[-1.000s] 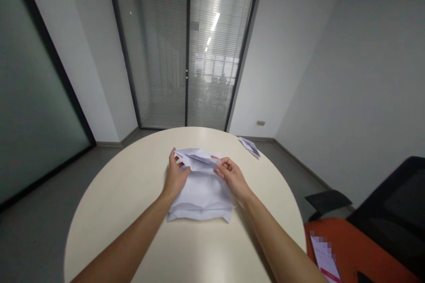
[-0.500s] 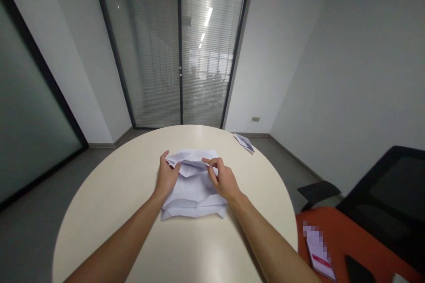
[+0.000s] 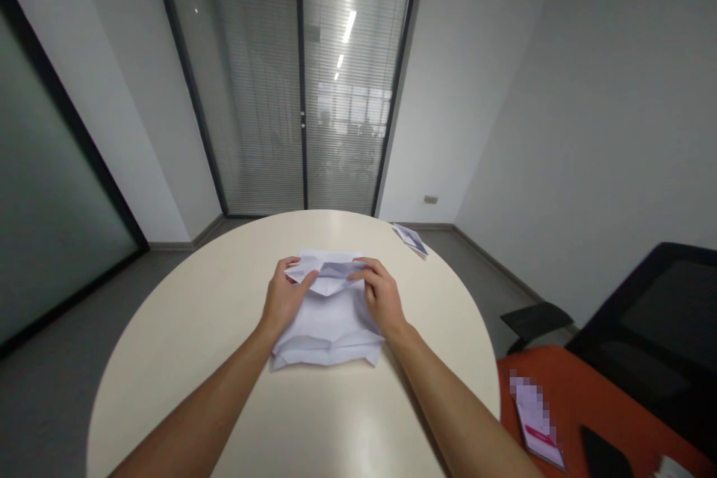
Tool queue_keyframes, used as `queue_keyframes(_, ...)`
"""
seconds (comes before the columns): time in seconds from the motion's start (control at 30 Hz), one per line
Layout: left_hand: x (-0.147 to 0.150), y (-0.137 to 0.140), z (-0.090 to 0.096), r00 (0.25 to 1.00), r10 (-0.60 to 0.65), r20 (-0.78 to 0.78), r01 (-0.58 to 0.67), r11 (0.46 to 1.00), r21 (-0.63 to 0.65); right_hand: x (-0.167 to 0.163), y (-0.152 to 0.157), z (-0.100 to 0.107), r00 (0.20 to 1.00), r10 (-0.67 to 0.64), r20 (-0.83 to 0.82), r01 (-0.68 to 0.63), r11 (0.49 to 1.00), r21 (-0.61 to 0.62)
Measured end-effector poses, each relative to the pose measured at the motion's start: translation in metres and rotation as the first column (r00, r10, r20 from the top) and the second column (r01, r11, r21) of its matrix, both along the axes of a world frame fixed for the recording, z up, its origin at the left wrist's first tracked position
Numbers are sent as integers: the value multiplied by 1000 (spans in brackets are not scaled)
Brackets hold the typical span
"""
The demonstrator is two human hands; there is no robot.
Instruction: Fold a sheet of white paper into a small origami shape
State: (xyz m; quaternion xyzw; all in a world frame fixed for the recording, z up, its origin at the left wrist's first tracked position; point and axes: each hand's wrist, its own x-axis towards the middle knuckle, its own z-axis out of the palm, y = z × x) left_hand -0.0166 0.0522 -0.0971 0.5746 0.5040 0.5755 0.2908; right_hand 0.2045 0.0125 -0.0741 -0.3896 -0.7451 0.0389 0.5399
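From a person's head, a single camera looks forward and down over a round surface (image 3: pixel 173 328), its far rim crossing mid-frame and its near edge running out of the picture below. The forearms (image 3: pixel 213 403) reach in from the bottom edge, placing the hands (image 3: pixel 283 297) and white paper (image 3: pixel 336 314) fairly near the lens, just below center. The wide view takes in a glass door (image 3: pixel 252 127) nearly straight ahead, well beyond the surface, frosted glass (image 3: pixel 45 187) at far left, a gray wall (image 3: pixel 560 104) at right, and an orange-seated chair (image 3: pixel 588 399) close by, cut off at the lower right corner.
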Motion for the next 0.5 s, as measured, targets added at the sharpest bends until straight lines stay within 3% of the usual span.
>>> queue_keyframes(0.13, 2, -5, -1, 994, -67, -84, 68, 998, 16, -1, 3, 0, 974, -100, -202, 86, 993, -81)
queue_keyframes(0.23, 3, -12, 4, 981, -49, -188, 58, 998, 39, -2, 2, 4, 950, -151, -271, 109, 980, -165)
queue_keyframes(0.37, 3, -21, 14, 968, 25, -248, -16, 999, 40, -1, 1, 5, 938, -166, -304, 98, 969, -226)
queue_keyframes(0.5, 2, -22, 21, 961, 23, -276, -6, 998, 65, 2, 3, 1, 960, -96, -265, 39, 976, -214)
